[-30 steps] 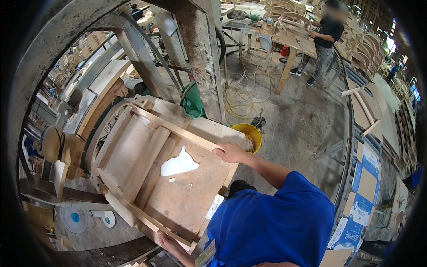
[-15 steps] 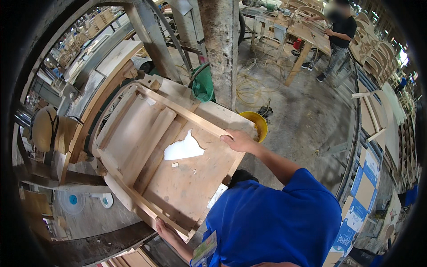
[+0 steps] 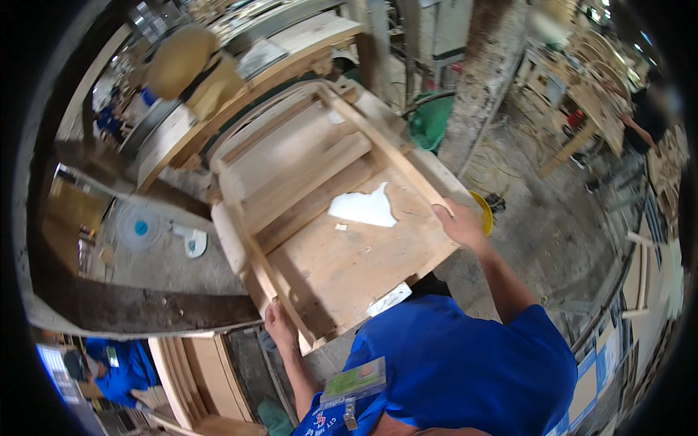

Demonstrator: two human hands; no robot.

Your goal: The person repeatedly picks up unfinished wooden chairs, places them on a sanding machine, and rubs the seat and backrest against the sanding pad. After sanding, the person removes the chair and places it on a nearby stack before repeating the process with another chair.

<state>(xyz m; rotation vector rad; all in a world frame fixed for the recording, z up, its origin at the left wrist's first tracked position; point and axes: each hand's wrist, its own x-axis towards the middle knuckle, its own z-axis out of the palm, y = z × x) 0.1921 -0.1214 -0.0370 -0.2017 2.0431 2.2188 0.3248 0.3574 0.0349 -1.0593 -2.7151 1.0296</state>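
Observation:
In front of me a wooden frame with a rounded far end and a crossbar point(image 3: 309, 174) lies on a plywood board point(image 3: 313, 269). My right hand point(image 3: 463, 224) is closed round the near end of its right rail point(image 3: 396, 160). Near the lower left corner, my left hand point(image 3: 281, 327) grips the left rail point(image 3: 263, 272), its fingers partly hidden. A ragged white patch point(image 3: 363, 206) shows on the board between the rails, with a small pale scrap point(image 3: 341, 227) beside it.
A rusty post point(image 3: 483, 80) stands beyond the board, a green bin point(image 3: 430, 122) beside it and a yellow bucket point(image 3: 481, 211) near my right hand. A dark beam point(image 3: 167, 309) runs at left. Other people point(image 3: 120, 367) work at lower left and far right.
My view has turned left, so the frame and both hands appear farther right and a person in blue shows at lower left. Both hands keep their hold on the rails.

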